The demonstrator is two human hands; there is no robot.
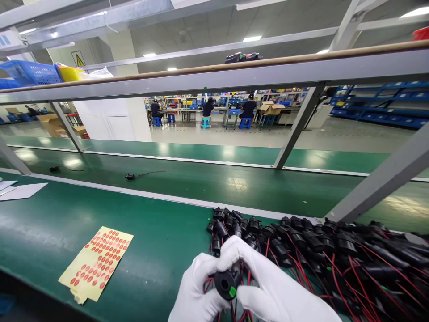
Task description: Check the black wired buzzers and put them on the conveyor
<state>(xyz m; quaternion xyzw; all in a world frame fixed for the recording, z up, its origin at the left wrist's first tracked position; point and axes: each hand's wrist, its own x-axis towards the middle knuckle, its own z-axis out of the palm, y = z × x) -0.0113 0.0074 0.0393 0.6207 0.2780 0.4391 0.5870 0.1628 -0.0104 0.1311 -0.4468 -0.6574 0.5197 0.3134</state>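
White-gloved left hand [197, 290] and right hand [268, 286], fingers curled nearly closed, pinch a black part [221, 281] between their fingertips (green mark [232, 292] showing), which could snag if turned against red wires [267, 247] beside them.

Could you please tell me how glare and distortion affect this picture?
In the head view, pale glare, probably from the ceiling lights, patches the green surfaces; wide-angle distortion seems to stretch the frame's edges; the distant seated people look small and soft; the nearby black cylindrical part looks fairly sharp.
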